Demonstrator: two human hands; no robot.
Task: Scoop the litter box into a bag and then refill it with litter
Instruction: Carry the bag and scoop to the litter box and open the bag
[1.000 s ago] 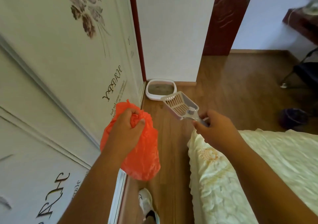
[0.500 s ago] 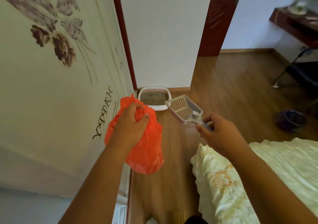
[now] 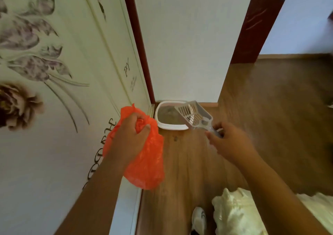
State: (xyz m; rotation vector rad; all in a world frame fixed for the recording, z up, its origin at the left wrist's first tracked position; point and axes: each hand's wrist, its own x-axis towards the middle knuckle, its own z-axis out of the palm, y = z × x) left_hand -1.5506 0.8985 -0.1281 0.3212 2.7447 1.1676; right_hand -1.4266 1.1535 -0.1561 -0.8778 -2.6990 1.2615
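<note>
1. The left hand [image 3: 129, 137] is clenching its grip round the bunched neck of the orange bag [image 3: 146, 162], nearer than the litter box [image 3: 169, 126].
2. The right hand [image 3: 228, 142] is gripping the slotted scoop [image 3: 194, 115], its head overlapping the box's right rim.
3. The litter box is sitting on the floor [image 3: 189, 162] in the wall corner.

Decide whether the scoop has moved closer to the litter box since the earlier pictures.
Yes. The scoop, held by the right hand, now overlaps the litter box; earlier it was short of it.
</note>
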